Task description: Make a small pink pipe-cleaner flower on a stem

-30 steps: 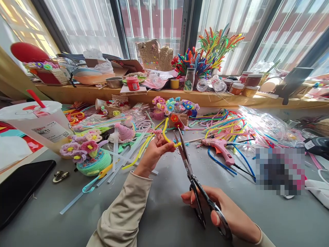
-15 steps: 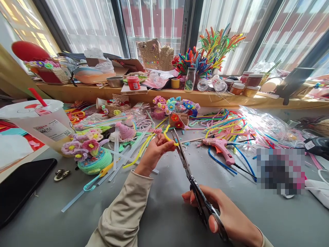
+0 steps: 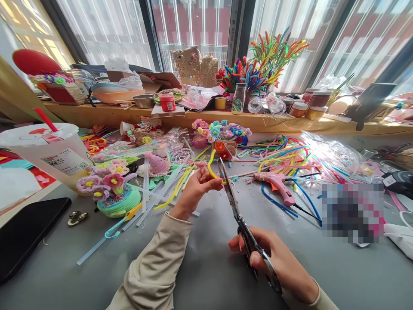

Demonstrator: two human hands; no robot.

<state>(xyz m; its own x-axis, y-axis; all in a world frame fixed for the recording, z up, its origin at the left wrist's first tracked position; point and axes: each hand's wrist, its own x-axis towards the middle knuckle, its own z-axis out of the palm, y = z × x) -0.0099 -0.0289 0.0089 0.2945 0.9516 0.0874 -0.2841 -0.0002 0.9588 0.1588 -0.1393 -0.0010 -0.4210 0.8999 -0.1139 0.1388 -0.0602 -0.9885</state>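
Yellow pipe cleaner (image 3: 209, 165) pinched in left fingers (image 3: 210, 184), right fingers (image 3: 256, 258) gripping scissors (image 3: 231, 194) beside it

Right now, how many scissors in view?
1: scissors in the right hand, blades at the yellow pipe cleaner the left hand pinches. Clutter may hide others.

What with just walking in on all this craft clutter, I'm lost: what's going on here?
A person sits at a grey table. The left hand pinches a curved yellow pipe cleaner. The right hand grips scissors, whose blades sit nearly shut against the stem just past the fingers. A pink glue gun and a heap of coloured pipe cleaners lie to the right, and a flower pot craft sits to the left.
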